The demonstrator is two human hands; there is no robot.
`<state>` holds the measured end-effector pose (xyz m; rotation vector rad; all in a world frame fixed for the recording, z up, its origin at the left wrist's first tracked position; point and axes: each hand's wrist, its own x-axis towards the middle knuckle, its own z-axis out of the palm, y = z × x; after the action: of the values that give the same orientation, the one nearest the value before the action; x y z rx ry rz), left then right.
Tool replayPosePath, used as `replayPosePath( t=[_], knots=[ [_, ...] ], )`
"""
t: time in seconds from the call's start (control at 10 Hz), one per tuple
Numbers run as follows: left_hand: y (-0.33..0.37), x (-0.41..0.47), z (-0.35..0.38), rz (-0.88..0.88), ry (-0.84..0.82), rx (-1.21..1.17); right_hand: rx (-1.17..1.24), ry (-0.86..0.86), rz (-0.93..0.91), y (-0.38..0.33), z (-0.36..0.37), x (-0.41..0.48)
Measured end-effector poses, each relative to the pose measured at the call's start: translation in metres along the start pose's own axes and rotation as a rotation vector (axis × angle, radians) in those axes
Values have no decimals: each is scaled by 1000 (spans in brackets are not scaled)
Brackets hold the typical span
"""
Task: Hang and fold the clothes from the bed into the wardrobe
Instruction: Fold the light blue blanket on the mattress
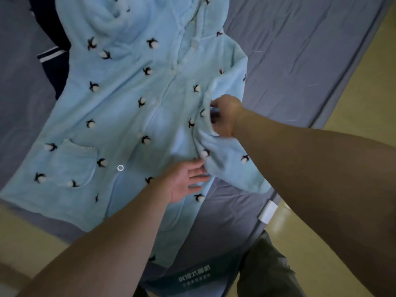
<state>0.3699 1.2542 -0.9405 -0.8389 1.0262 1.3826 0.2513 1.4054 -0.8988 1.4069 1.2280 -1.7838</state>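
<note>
Head view: blue robe [120, 108] across bed [300, 50]

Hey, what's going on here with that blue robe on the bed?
A person is working on a light blue fleece robe spread front-up on the bed. The right hand grips a side edge turned in over the front, while the left hand lies flat on the fabric below it. A dark garment lies beside the robe.
</note>
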Motion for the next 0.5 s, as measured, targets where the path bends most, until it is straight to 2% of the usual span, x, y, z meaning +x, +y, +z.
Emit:
replayPosePath(
  t=[0.1,0.2,0.3,0.4,0.5],
  knots=[
    [-1,0,-7,112,240,-185,-497,301,-161,19,-6,10],
    [2,-5,-16,159,285,-137,-1357,221,-313,28,6,-9],
    [2,-12,-18,188,223,26,-545,200,70,33,3,-18],
    [-5,-22,-23,197,2,176,-896,55,394,32,14,-30],
    [-13,-28,-25,155,-69,240,-835,-77,367,33,22,-31]
  ],
)
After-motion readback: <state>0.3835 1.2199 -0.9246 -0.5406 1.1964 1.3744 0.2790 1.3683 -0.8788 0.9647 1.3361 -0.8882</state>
